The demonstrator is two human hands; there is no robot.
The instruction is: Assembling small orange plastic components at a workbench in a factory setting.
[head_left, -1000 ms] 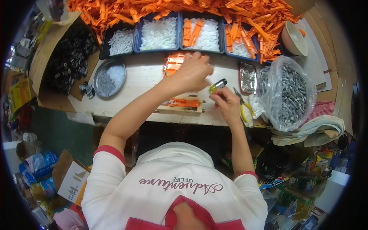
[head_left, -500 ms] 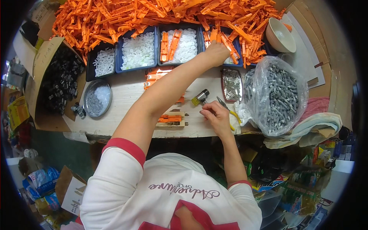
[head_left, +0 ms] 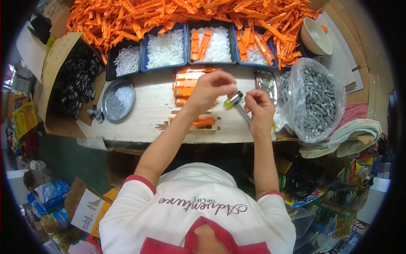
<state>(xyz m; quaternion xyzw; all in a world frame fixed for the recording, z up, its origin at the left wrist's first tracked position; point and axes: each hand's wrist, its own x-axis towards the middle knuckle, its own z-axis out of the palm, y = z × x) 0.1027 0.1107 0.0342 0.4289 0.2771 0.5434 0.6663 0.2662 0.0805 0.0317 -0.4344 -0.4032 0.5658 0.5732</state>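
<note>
My left hand (head_left: 210,91) is over the middle of the table, its fingertips drawn together; whatever they pinch is too small to make out. My right hand (head_left: 260,111) faces it with thumb and forefinger pinched, contents also unclear. Between and below them lies a small hammer (head_left: 234,100) with a yellow face and metal handle. Beneath my left hand, an orange plastic part (head_left: 203,122) sits in a wooden fixture (head_left: 214,127). Behind it, a row of orange parts (head_left: 181,86) is partly covered by my left hand.
Trays of small white pieces (head_left: 165,48) stand along the back, under an orange heap (head_left: 139,19). At left are a carton of black parts (head_left: 78,84) and a round metal dish (head_left: 119,101). A pin tray (head_left: 266,82), grey-parts bag (head_left: 315,101) and bowl (head_left: 317,36) are right.
My left hand has come back from the right-hand tray of orange parts toward the middle. My right hand has risen a little beside the hammer. The whole view has shifted slightly.
</note>
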